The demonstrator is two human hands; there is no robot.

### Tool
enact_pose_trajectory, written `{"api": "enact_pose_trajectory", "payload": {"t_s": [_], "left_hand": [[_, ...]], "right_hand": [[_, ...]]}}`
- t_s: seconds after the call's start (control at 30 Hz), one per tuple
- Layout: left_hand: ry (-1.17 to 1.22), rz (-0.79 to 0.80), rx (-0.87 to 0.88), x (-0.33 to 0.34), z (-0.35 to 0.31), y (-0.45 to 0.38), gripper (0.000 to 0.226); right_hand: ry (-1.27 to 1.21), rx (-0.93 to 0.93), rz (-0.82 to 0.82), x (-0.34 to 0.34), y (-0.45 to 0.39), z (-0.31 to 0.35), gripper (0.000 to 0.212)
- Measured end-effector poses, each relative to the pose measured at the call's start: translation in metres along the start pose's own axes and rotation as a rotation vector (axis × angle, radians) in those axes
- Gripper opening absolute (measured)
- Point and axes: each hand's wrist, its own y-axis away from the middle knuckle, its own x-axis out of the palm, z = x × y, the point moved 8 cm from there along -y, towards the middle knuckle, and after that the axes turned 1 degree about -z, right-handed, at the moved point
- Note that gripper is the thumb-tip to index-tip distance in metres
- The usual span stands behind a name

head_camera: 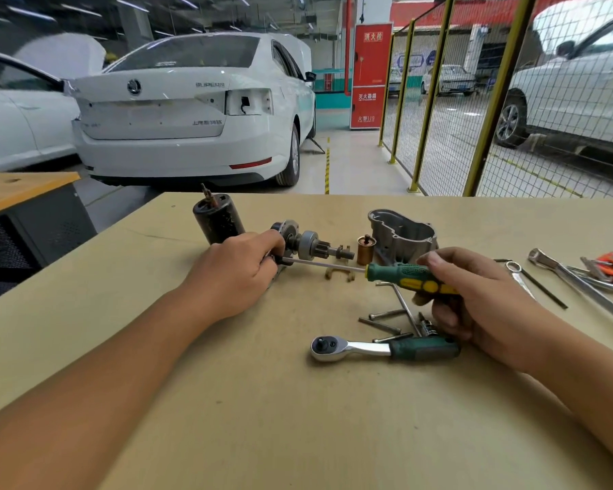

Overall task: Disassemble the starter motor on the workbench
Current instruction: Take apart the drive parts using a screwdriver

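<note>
Near desk's (262, 401) far edge, motor mostly apart: casing (218, 219), housing (402, 233) off. Left hand (238, 274) gripped shaft assy (308, 244); right hand (475, 298) gripped screwdriver (400, 275), prying.

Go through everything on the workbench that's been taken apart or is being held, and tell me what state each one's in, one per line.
Left hand: grips the pinion shaft assembly.
Right hand: holds the screwdriver, tip at the assembly.
Black motor housing: detached, standing upright.
Aluminium nose housing: removed, open side up.
Copper plunger: out, upright.
Shift fork: loose on the bench.
Ratchet: lying unused.
</note>
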Motion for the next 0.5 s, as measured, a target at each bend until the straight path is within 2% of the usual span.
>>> {"api": "enact_pose_trajectory", "payload": {"t_s": [0.13,0.23,0.37,0.5], "left_hand": [[0.006,-0.013,0.003,-0.0001,0.0009,0.0003,0.017],[0.004,-0.014,0.009,0.0001,0.0015,0.0007,0.015],[0.007,-0.017,0.012,0.0001,-0.0002,0.0017,0.024],[-0.002,-0.028,0.007,0.0009,0.0011,0.0015,0.023]], "right_hand": [[-0.047,-0.039,0.004,-0.0039,-0.0003,0.0007,0.034],[-0.088,-0.037,-0.008,-0.0057,-0.0006,-0.0019,0.046],[-0.075,-0.030,0.010,0.0030,0.0007,-0.0010,0.031],[-0.048,-0.056,-0.023,-0.0003,-0.0013,-0.0005,0.027]]}}
